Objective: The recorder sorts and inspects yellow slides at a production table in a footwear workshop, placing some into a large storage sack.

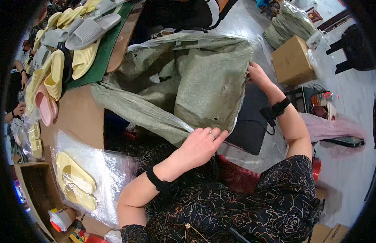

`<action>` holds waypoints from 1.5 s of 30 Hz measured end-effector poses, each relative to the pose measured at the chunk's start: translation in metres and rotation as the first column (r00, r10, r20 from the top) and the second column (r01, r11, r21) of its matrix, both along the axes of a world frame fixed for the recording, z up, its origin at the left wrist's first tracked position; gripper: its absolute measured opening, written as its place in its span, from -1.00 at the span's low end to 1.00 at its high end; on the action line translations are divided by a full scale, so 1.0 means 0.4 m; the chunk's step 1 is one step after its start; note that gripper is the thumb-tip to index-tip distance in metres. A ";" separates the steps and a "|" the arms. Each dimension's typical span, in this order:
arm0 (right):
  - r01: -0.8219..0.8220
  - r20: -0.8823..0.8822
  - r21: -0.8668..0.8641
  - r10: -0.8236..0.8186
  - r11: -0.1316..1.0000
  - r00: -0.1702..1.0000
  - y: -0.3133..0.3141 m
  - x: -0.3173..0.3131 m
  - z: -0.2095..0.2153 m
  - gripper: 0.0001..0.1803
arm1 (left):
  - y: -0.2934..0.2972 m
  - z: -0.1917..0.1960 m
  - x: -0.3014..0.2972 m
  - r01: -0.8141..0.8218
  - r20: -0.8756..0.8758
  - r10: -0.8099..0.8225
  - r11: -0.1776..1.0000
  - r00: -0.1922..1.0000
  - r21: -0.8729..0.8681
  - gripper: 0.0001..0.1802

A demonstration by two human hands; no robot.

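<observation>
A large green woven sack [210, 87] gapes wide in front of me, its crumpled inside showing. My left hand [201, 146] is closed on the near edge of its mouth, fingers curled over the rim. At the far right corner of the same rim, my right hand [259, 75] pinches the sack's edge; its fingertips are partly hidden by the fabric. The sack's bottom is in shadow, and I cannot make out what lies in it.
Yellow, grey and pink slippers [91, 30] pile on the table [80, 111] at left. Clear plastic bags [111, 178] with a yellow pair [74, 178] lie nearer. A cardboard box [293, 60] stands at right. Another person's hand [20, 109] shows at far left.
</observation>
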State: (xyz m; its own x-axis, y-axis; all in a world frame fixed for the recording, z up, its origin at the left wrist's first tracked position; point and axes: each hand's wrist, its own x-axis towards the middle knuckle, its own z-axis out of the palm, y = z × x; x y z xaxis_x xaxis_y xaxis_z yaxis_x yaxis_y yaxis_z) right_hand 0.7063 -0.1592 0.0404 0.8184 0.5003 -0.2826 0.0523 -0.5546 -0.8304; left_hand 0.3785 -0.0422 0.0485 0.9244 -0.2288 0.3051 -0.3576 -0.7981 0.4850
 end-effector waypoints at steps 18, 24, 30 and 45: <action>-0.313 -0.898 -0.006 0.133 0.950 0.420 -0.211 -0.247 -0.258 -0.44 | -0.054 -0.173 -0.014 0.123 -0.125 -0.080 0.913 0.989 0.388 -0.73; -0.726 -0.345 -0.632 0.740 0.273 0.578 -0.111 -0.303 -0.053 -0.54 | 0.061 -0.200 -0.056 0.025 -0.157 -0.014 0.997 0.988 0.068 -0.84; -0.430 0.303 -0.796 0.895 0.426 0.327 -0.051 -0.390 0.377 -0.75 | 0.011 -0.124 -0.011 -0.046 -0.056 0.025 0.908 0.998 -0.417 -0.75; -0.728 0.114 0.656 0.927 0.200 0.357 0.317 -0.951 0.675 -0.71 | -0.006 -0.175 -0.002 -0.119 -0.242 0.177 0.965 0.954 0.236 -0.36</action>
State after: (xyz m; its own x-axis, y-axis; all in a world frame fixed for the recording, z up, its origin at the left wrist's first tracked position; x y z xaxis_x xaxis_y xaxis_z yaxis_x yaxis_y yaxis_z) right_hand 0.3260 -0.0326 0.3105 -0.2376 0.9483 0.2106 -0.0632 0.2012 -0.9775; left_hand 0.3777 -0.0447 -0.0213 0.9931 -0.1171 0.0095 -0.1128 -0.9280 0.3551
